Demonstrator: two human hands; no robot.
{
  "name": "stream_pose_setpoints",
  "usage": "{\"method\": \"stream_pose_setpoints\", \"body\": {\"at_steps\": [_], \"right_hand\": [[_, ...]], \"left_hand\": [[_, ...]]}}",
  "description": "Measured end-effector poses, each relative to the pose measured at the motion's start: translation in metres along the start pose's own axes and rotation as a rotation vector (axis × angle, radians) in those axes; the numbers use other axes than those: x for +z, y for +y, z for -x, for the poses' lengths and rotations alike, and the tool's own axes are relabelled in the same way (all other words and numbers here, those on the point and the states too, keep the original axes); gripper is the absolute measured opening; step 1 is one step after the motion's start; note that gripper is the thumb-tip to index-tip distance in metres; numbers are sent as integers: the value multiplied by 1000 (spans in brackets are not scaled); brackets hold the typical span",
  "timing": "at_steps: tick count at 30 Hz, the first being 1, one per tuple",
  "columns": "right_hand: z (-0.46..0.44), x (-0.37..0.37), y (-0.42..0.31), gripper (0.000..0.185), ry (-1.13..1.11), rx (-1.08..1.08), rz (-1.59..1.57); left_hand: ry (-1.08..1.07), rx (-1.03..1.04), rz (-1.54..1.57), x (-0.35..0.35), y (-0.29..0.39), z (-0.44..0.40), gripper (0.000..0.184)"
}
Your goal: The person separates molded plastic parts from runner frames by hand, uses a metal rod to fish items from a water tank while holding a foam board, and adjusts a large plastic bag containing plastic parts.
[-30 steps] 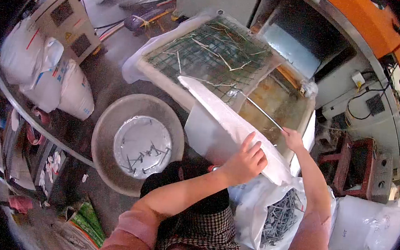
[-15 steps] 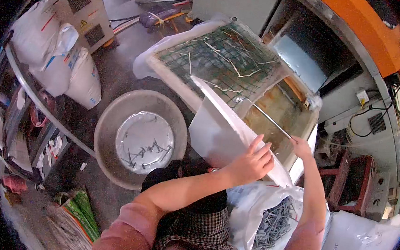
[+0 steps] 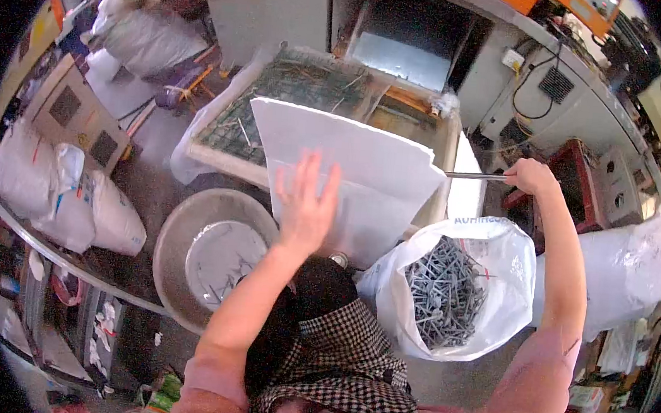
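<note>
A: Start with the hands. Left one?

B: Left hand (image 3: 307, 208), in front of the white board (image 3: 361, 166). Fingers wide apart, pointing up, slightly blurred. From where I stand I cannot tell whether they touch the board.

A: And the right?

B: Right hand (image 3: 532, 176), off to the right of the board, fingers wrapped round the end of a thin metal rod (image 3: 479, 176). Rod lies roughly level; its other end goes out of sight at the board's right edge.

A: Where's the board?

B: Standing tilted between the person and the big tub (image 3: 221, 161), hiding part of it. Upper edge a bit ragged.

A: Tub?

B: Green net (image 3: 301, 88) over its left part. Wooden strip (image 3: 413, 100) toward the far side, on the right.

A: Nearer the person?

B: Open white bag (image 3: 511, 259) below the rod, heaped with grey nail-like pieces (image 3: 444, 293). Round basin (image 3: 174, 248) on the floor, left of the board, a few similar pieces on its pale bottom.

A: Farther left?

B: Plump pale sacks (image 3: 116, 213), side by side, beyond the basin.
</note>
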State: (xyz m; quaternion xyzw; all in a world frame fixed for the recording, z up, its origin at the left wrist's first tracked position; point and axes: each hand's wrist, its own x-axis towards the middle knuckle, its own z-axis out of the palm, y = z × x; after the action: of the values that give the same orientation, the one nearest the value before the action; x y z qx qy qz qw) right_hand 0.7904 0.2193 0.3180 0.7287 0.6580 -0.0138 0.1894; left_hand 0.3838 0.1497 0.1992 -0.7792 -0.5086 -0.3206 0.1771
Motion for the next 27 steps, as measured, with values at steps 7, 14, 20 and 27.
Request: {"method": "stream_pose_setpoints", "body": {"at_steps": [7,14,20,27], "right_hand": [[15,-30,13,21,244,-22,398],[-23,-21,-37,12,486,-55,469],[-22,-35,-98,14,607,-286,557],[-19,-34,-144,19,798,-398,682]], "left_hand": [[-258,-240,-136,-21,-43,58,57],[-377,-359,-85,2,-42,93,54],[-415,-478,-81,26,-55,116,47],[-386,-518,-75,43,-55,139,33]]}}
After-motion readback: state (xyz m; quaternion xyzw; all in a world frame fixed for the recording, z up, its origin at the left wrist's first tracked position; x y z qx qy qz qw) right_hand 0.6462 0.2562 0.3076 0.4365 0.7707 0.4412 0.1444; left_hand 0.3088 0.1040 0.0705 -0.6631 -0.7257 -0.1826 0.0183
